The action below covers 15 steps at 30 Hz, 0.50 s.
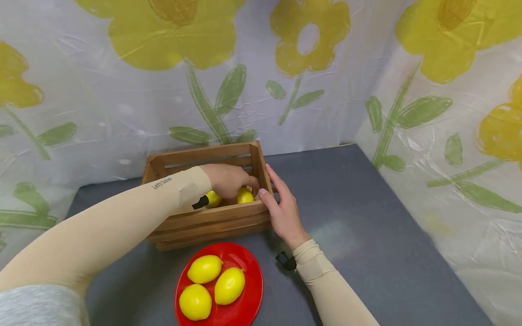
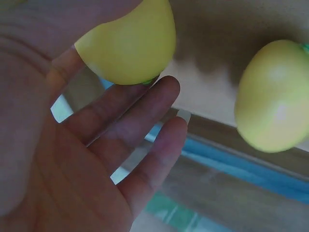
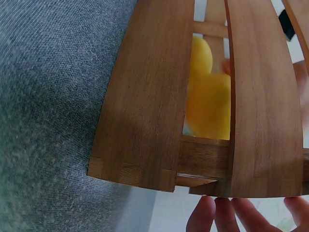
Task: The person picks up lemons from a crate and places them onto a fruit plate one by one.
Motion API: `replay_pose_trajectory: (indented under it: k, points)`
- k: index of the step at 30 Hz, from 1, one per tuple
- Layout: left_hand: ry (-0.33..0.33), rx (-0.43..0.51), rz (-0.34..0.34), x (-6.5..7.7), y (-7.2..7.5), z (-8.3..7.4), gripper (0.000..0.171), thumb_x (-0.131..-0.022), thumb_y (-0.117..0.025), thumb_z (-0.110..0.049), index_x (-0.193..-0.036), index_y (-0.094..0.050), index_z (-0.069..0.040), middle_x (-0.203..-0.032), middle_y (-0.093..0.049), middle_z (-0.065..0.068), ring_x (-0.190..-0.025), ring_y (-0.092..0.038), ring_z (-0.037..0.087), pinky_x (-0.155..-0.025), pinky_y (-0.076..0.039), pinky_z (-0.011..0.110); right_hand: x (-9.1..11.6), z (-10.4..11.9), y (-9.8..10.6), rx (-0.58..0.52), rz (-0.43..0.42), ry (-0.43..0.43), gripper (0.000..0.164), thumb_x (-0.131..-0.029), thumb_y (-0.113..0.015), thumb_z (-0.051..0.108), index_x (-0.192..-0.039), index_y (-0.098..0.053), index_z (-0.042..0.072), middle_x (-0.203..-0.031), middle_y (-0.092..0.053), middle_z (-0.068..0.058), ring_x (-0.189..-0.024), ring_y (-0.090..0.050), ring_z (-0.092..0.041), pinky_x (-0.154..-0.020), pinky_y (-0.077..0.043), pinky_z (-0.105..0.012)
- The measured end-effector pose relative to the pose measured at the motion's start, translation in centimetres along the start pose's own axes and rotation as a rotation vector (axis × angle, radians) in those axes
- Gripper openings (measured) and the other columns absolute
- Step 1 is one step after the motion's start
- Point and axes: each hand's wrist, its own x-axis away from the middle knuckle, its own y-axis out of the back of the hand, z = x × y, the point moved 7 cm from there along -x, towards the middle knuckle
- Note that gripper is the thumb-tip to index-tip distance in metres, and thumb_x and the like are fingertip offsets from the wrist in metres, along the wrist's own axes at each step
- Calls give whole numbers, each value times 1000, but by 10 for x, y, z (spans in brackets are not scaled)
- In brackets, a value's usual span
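Note:
A slatted wooden crate stands on the dark table. My left hand reaches down inside its right half and pinches a yellow lemon between thumb and index finger, the other fingers extended below it. Another lemon lies beside it in the crate, partly hidden by the wrist in the head view. My right hand holds the crate's right end, thumb at the front corner of the rim and fingers along the outer side. Through the slats, the right wrist view shows yellow lemons.
In front of the crate is a red plate bearing three lemons. Behind and to the right of the dark table hang pale sheets painted with yellow flowers.

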Motion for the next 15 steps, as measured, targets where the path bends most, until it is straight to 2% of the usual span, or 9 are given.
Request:
replay_pose_trajectory:
  k: [6, 10, 15]
  points:
    - [1, 69, -121, 23, 17, 6, 52, -88, -83, -15, -136, -69, -29, -130, -72, -3, -106, -65, 23, -95, -60, 41, 0, 1, -2, -1, 11, -5, 59, -110, -54, 40, -167, -39, 43, -169, -43, 19, -133, -57, -27, -110, -51, -56]
    - [-3, 58, -202, 40, 27, 6, 49, -86, -87, -21, -131, -70, -30, -132, -73, -3, -109, -65, 23, -97, -58, 44, 0, 0, -2, -7, 8, -3, 59, -110, -54, 39, -167, -39, 43, -169, -42, 18, -135, -57, -27, -112, -49, -55]
    - [85, -9, -307, 64, 33, 8, 49, -86, -90, -32, -131, -71, -31, -131, -75, -1, -109, -67, 24, -95, -58, 49, 0, 0, -1, -5, 4, -8, 59, -110, -54, 39, -166, -39, 45, -169, -42, 19, -136, -55, -25, -113, -48, -54]
